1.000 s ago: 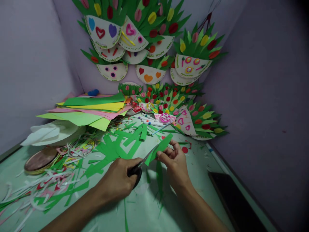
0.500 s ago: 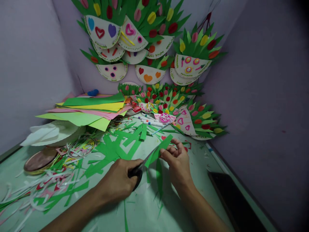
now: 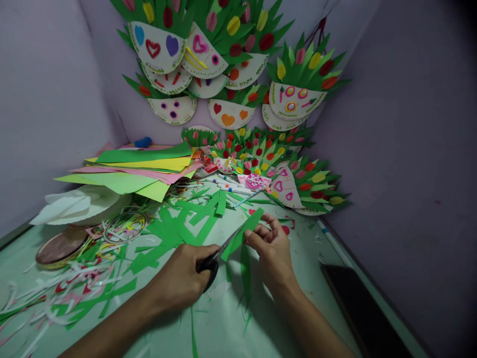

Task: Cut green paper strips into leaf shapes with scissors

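My left hand (image 3: 182,278) is closed around the black handles of a pair of scissors (image 3: 211,271), its blades reaching up and right against a strip of green paper (image 3: 244,231). The paper is pinched between the thumb and fingers of my right hand (image 3: 270,248), which holds it raised over the table. Part of the blades is hidden by the paper. Under my right hand lies a pointed green paper leaf (image 3: 245,272) on the tabletop. To the left spreads a heap of green paper pieces (image 3: 173,228).
A stack of coloured paper (image 3: 145,164) sits at the back left. Thin scraps (image 3: 78,288) and a round lid-like object (image 3: 63,246) lie at left. Markers (image 3: 234,188) and paper-plate flower crafts (image 3: 286,186) stand at the back. A dark phone-like slab (image 3: 361,308) is at right.
Both hands, with the scissors and the green paper, have shifted very slightly left. The grips are the same.
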### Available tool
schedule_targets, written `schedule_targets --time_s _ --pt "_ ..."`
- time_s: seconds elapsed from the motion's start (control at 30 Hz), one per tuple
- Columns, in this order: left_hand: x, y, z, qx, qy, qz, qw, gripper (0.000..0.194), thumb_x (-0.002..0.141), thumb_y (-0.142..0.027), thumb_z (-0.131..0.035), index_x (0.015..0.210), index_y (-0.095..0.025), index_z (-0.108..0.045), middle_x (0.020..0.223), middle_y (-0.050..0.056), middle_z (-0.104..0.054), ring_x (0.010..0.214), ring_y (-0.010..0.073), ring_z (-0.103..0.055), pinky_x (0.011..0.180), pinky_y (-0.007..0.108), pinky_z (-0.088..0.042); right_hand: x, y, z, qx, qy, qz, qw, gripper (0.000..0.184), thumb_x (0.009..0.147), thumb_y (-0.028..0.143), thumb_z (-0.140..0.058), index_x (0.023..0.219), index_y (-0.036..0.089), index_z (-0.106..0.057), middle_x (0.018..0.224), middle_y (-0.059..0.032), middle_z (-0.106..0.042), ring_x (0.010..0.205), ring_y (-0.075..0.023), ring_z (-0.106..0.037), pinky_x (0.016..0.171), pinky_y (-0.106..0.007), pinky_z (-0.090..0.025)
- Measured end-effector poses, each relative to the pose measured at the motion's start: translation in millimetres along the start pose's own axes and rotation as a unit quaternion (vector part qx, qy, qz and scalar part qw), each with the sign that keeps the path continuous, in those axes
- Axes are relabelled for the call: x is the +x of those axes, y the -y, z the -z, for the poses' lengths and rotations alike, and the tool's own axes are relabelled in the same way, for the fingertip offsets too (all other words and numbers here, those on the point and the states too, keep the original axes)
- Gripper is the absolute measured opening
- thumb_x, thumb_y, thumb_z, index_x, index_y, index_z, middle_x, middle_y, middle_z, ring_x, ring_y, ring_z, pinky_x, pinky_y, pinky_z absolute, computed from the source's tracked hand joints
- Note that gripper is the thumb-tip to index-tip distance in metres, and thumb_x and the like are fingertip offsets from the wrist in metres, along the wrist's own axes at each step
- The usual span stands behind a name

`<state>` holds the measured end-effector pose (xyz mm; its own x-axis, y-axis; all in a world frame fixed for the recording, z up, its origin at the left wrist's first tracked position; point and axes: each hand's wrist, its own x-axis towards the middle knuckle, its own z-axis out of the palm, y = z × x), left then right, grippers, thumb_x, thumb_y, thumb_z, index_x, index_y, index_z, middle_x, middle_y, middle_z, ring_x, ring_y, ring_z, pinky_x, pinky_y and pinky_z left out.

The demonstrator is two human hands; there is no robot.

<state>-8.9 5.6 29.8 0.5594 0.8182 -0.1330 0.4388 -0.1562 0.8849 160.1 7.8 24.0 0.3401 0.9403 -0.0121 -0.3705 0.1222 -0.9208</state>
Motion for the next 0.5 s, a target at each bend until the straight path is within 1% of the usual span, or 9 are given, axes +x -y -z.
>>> schedule_targets --time_s 0.2,0.5 --pt "0.9 3.9 0.1 0.024 -0.021 -0.012 0.999 0.026 0.070 -0.016 -0.045 0.085 -0.013 -0.066 0.066 -0.001 -0.059 0.065 0.0133 -0.052 0.058 0.019 -0.038 -0.8 -2.8 0.8 -0.009 0.035 -0.005 0.999 0.050 0.054 0.018 -0.072 0.094 0.020 -0.043 0.055 0.0080 -0.059 0.050 -0.0103 -0.056 0.053 -0.023 -0.045" --pt "0.9 2.2 0.5 0.012 -0.019 -0.017 1.000 0.028 0.072 -0.015 -0.044 0.089 -0.014 -0.066 0.066 -0.001 -0.059 0.065 0.0133 -0.052 0.061 0.020 -0.041 -2.3 -5.6 1.4 -0.009 0.044 -0.004 0.999 0.050 0.055 0.019 -0.072 0.095 0.021 -0.042 0.055 0.0084 -0.058 0.050 -0.0110 -0.056 0.054 -0.024 -0.045"
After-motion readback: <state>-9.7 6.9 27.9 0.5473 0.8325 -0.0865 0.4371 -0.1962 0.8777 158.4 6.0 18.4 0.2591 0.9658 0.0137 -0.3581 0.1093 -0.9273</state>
